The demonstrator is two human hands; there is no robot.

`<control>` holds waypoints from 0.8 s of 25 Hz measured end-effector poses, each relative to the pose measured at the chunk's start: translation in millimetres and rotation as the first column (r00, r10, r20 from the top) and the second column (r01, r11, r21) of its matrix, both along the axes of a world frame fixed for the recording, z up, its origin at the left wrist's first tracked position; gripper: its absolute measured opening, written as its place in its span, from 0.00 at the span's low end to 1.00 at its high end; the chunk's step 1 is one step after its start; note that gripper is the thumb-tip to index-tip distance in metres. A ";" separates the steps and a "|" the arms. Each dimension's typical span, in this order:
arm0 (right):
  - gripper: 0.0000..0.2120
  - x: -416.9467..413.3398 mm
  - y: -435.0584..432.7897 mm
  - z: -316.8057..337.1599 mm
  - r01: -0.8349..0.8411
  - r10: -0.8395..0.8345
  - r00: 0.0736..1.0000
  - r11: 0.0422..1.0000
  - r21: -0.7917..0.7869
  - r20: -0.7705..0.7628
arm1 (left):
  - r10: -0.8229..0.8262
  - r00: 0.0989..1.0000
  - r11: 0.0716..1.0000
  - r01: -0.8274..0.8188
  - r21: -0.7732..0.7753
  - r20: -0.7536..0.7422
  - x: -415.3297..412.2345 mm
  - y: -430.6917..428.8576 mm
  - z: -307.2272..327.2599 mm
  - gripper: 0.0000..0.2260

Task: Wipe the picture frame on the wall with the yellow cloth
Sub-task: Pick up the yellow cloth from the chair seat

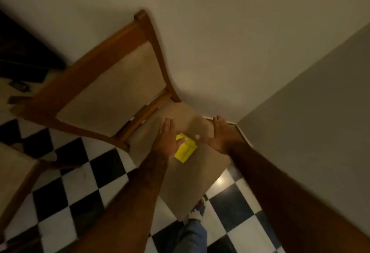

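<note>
Cloth not yet gripped; frame nowhere in view.

Both hands are held flat and open at frame centre, left hand (167,139) and right hand (221,136), with the cloth (185,148) lying between them on the chair (200,170) seat, just beside the left fingertips. A hasty pinch could unfold it or sweep it to the floor (84,174).

Both bare forearms reached forward and down from the bottom of the view, converging toward each other. The left hand (167,139) was flat, fingers straight and together, palm turned inward. The right hand (221,135) was likewise spread flat, thumb stretched toward the left, gripping nothing
</note>
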State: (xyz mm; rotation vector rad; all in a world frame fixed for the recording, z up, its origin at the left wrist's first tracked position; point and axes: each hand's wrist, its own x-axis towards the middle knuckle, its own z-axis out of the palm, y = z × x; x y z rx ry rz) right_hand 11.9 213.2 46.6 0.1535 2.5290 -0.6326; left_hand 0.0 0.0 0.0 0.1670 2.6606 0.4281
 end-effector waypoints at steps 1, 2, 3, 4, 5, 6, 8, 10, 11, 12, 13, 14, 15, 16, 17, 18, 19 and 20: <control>0.54 1.3 -8.9 -24.5 0.009 -0.006 0.998 0.999 -0.037 0.067 | 0.042 0.995 0.999 -0.040 -0.016 0.089 3.5 -3.6 -20.8 0.42; 0.54 -0.7 -15.9 -49.3 0.018 -0.008 0.992 0.997 -0.079 0.122 | 0.090 0.985 0.996 -0.091 0.000 0.144 4.2 -8.3 -41.5 0.42; 0.53 3.1 -24.5 -75.6 0.038 -0.019 0.980 0.995 -0.091 0.198 | 0.143 0.970 0.990 -0.141 -0.022 0.198 8.1 -13.9 -65.7 0.42; 0.51 7.4 -34.1 -98.7 0.053 -0.021 0.966 0.992 -0.116 0.257 | 0.173 0.952 0.985 -0.165 -0.051 0.251 12.0 -17.9 -86.8 0.42; 0.49 9.1 -42.2 -123.8 0.068 -0.026 0.961 0.987 -0.146 0.275 | 0.187 0.941 0.982 -0.174 -0.072 0.281 14.7 -19.9 -107.3 0.41; 0.46 9.4 -49.2 -140.3 0.080 -0.030 0.962 0.981 -0.175 0.271 | 0.188 0.936 0.982 -0.171 -0.084 0.297 16.4 -18.8 -120.2 0.39; 0.42 8.7 -57.5 -166.8 0.075 -0.022 0.971 0.973 -0.218 0.238 | 0.189 0.949 0.981 -0.169 -0.098 0.251 17.4 -14.1 -138.5 0.34; 0.38 8.6 -66.1 -186.2 0.083 -0.042 0.978 0.977 -0.198 0.204 | 0.227 0.957 0.972 -0.212 -0.101 0.178 17.4 -10.5 -153.0 0.28; 0.35 7.7 -69.1 -193.1 0.116 -0.080 0.981 0.973 -0.200 0.176 | 0.256 0.953 0.966 -0.245 -0.087 0.161 16.2 -9.4 -156.5 0.26; 0.31 6.7 -71.7 -194.6 0.168 -0.136 0.978 0.962 -0.214 0.159 | 0.280 0.946 0.960 -0.274 -0.060 0.164 14.7 -9.6 -158.6 0.24; 0.28 5.8 -73.4 -195.6 0.245 -0.212 0.965 0.939 -0.241 0.156 | 0.294 0.939 0.955 -0.294 -0.027 0.177 12.9 -10.8 -160.5 0.23; 0.25 5.6 -73.3 -192.4 0.319 -0.280 0.943 0.911 -0.261 0.178 | 0.310 0.931 0.948 -0.318 0.008 0.194 11.5 -11.8 -160.5 0.22; 0.23 5.1 -72.2 -188.2 0.368 -0.319 0.925 0.889 -0.271 0.209 | 0.338 0.916 0.935 -0.354 0.037 0.215 10.2 -14.2 -157.8 0.20; 0.22 4.2 -69.2 -181.3 0.387 -0.326 0.913 0.882 -0.270 0.245 | 0.378 0.893 0.912 -0.405 0.069 0.246 9.8 -16.0 -153.1 0.19; 0.21 3.0 -65.3 -175.3 0.386 -0.320 0.910 0.886 -0.256 0.265 | 0.411 0.866 0.883 -0.456 0.111 0.284 10.4 -17.5 -147.2 0.16; 0.20 1.4 -58.9 -165.1 0.366 -0.302 0.915 0.900 -0.236 0.266 | 0.449 0.830 0.834 -0.522 0.178 0.330 12.3 -16.4 -137.9 0.14; 0.18 -0.3 -50.2 -152.0 0.345 -0.289 0.923 0.914 -0.214 0.255 | 0.486 0.774 0.752 -0.607 0.257 0.405 14.2 -13.0 -125.4 0.12; 0.17 -1.4 -38.9 -135.2 0.325 -0.278 0.931 0.926 -0.192 0.236 | 0.510 0.707 0.642 -0.692 0.330 0.490 15.8 -6.8 -111.1 0.11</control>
